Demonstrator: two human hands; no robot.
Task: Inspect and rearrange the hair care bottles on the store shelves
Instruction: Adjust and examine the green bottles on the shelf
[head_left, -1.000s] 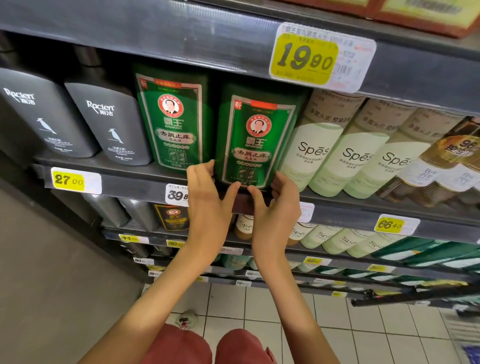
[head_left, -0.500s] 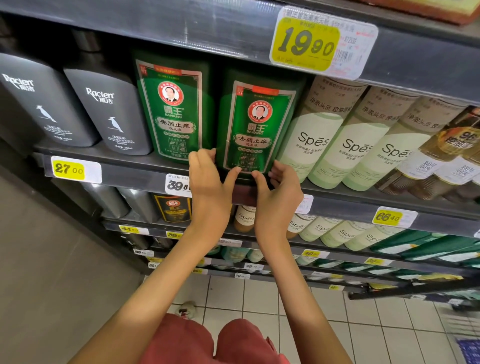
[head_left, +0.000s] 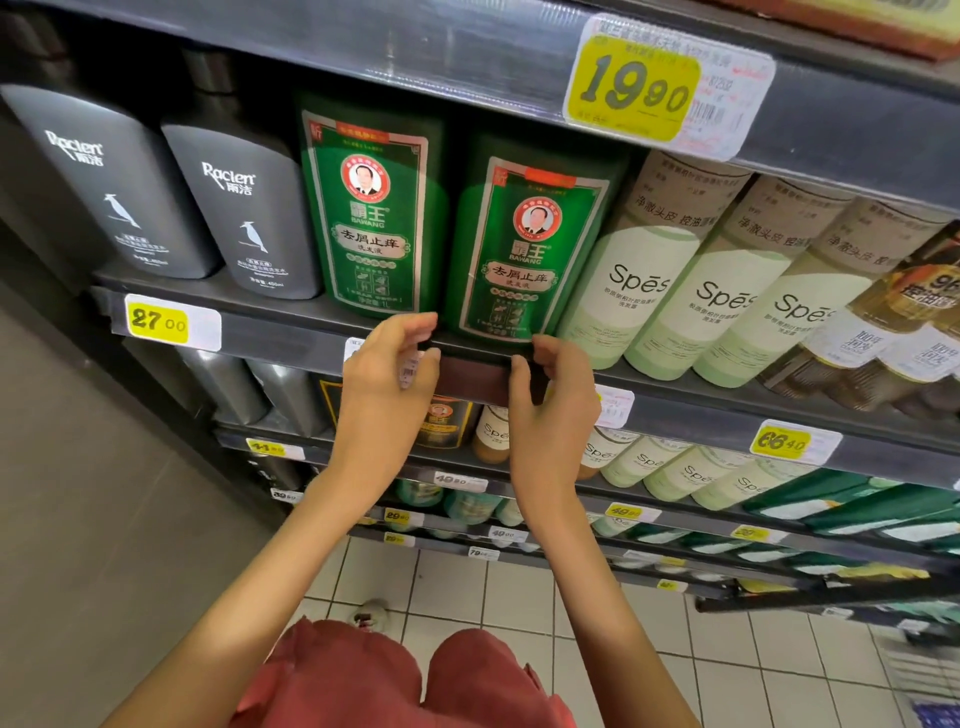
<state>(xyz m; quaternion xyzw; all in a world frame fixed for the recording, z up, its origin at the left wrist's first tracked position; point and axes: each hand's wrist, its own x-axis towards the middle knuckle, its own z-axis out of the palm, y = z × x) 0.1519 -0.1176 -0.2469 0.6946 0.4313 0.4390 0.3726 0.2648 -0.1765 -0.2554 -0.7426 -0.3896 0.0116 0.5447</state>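
left hand (head_left: 387, 387) is pinching dark grey metal shelf edge (head_left: 285, 345), centre frame | right hand (head_left: 553, 402) is pinching it likewise | tall green plastic shampoo bottle (head_left: 524, 249) is standing just above right hand, fingertips possibly touching its base

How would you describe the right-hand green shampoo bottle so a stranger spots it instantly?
Find the dark metal shelf with the yellow 27.00 price tag. Its row runs from grey Raclen bottles to pale green Spes bottles. Ours is the green plastic portrait-labelled bottle beside the Spes ones; its twin stands beside the grey.
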